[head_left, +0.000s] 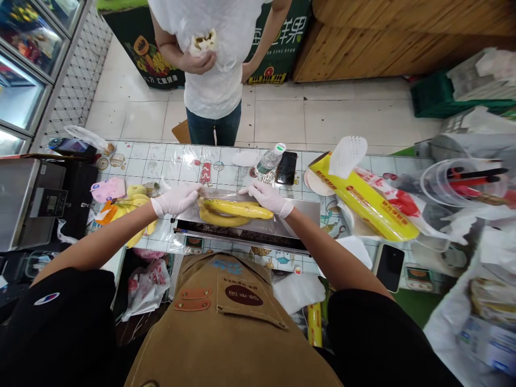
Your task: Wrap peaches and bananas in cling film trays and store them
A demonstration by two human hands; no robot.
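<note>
Yellow bananas (236, 210) are laid on clear cling film (165, 236) over a steel tray (300, 215), and the film is held flat by the open, unpinching gloved left hand (176, 200) and right hand (266, 197).

This is a fruit shop. Glass-door chilled display cases (24, 70) line one wall, a digital weighing scale (32, 201) sits on the tiled desk (137, 166), and bananas (236, 212) lie on it. A fruit-printed banner (149, 54) stands beyond, and a person (213, 80) waits across from a canvas work apron (226, 317).
</note>
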